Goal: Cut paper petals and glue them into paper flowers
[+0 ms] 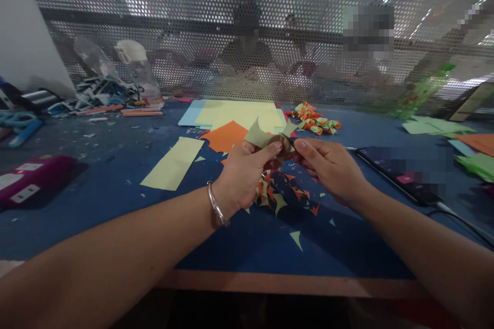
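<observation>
In the head view my left hand (250, 164), a silver bangle at its wrist, pinches a pale green piece of paper (258, 133) with curved cut edges. My right hand (332, 167) is closed around small scissors (286, 138), whose dark blades meet the paper; their handles are mostly hidden by my fingers. Below both hands lie orange and green paper scraps (280, 203). Just behind my left hand is an orange sheet (226, 136) with a scalloped edge. A pale yellow strip of paper (173, 163) rests to its left.
Stacked yellow and blue sheets (239, 112) lie at the back, beside a heap of cut pieces (314, 119). On the right are a phone (401, 175) with a cable and more coloured paper (436, 126). Leftward are a purple power strip (34, 180), blue scissors (25, 126) and a bottle (141, 72).
</observation>
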Tool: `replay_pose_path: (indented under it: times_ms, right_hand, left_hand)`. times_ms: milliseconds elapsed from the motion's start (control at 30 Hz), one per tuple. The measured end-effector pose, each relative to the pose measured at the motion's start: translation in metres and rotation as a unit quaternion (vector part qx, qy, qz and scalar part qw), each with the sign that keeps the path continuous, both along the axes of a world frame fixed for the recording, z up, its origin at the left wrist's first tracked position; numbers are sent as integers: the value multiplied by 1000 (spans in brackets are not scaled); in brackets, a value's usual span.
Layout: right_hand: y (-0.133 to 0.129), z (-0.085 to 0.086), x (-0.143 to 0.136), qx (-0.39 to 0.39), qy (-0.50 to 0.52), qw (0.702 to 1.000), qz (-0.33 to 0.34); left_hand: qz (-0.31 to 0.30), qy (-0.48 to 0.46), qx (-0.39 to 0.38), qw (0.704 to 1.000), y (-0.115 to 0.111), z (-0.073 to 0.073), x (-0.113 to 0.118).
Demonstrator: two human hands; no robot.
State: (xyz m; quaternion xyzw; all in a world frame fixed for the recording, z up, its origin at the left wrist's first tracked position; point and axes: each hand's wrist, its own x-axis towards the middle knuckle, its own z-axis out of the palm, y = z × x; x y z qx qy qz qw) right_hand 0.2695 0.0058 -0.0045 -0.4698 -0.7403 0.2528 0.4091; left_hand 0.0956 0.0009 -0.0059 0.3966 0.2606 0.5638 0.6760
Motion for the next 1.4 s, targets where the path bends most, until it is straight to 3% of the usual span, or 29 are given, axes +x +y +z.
replay_pose_path:
  times_ms: [267,400,667,933,1167,1400]
  right_hand:
    - [-1,2,0,15,-16,1000,-9]
    - [-2,3,0,19,-20,1000,-13]
    - [-4,5,-1,16,-28,999,-12]
    - [-1,1,2,-36,82,996,-21]
    - [-4,6,-2,53,39,998,-15]
    - [-7,10,-2,77,22,997,-21]
  left_hand:
    - [27,19,33,999,3,-4,1]
    - [10,12,31,999,4,-6,0]
    - [14,9,29,999,0,-1,0]
    - [12,29,13,999,3,-3,-1]
    - [-34,45,42,998,4,-7,0]
    - [-45,-4,-61,997,-1,-2,0]
